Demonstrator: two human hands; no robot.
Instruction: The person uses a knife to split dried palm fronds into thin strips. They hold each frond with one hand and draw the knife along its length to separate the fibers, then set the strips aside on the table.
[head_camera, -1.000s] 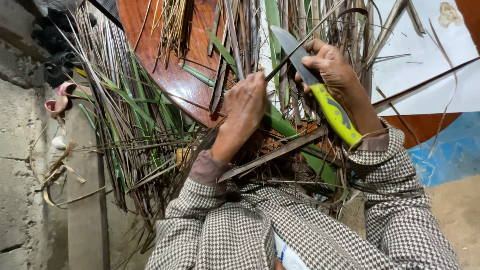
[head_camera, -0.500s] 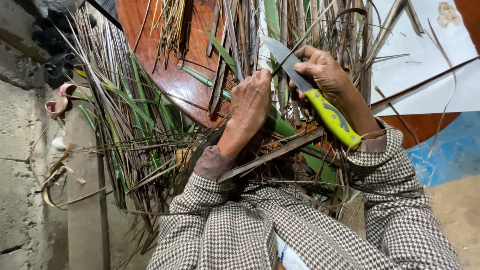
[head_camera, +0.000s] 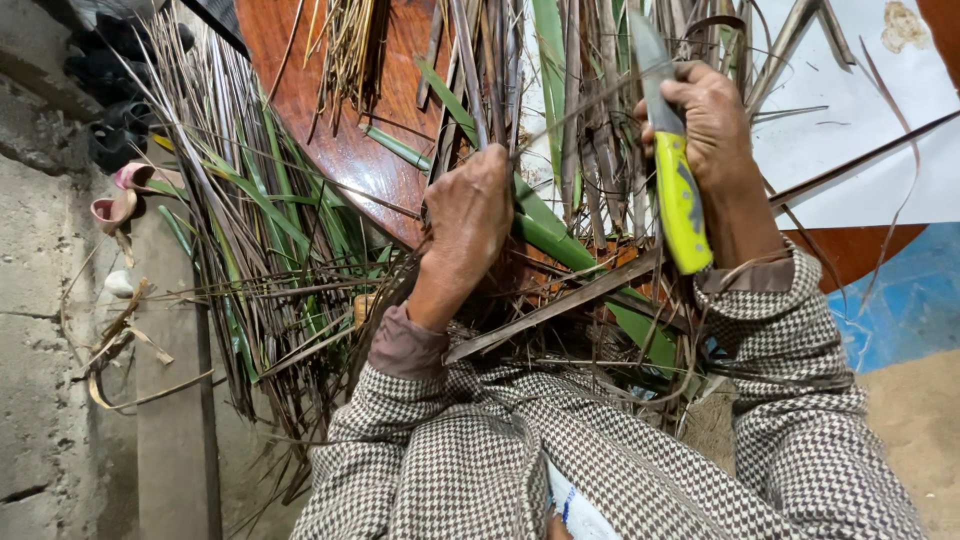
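Note:
My right hand (head_camera: 718, 130) grips a knife (head_camera: 668, 150) with a yellow-green handle, its grey blade pointing up and away. My left hand (head_camera: 468, 215) is closed on a thin stem of a palm leaf (head_camera: 545, 225) among the dry and green strips. The stem runs from my left fingers up toward the knife blade. Both sleeves are a brown-and-white houndstooth cloth (head_camera: 620, 460). A heap of long palm leaf strips (head_camera: 270, 230) lies under and around both hands.
A reddish-brown wooden board (head_camera: 330, 130) lies under the leaves. A white sheet (head_camera: 850, 110) is at the upper right, with blue floor (head_camera: 900, 300) below it. Concrete steps (head_camera: 60, 380) run down the left, with pink sandals (head_camera: 125, 195) and dry scraps.
My right hand has swung the knife so the blade points more upright. My left hand has slid up along the stem, closer to the blade.

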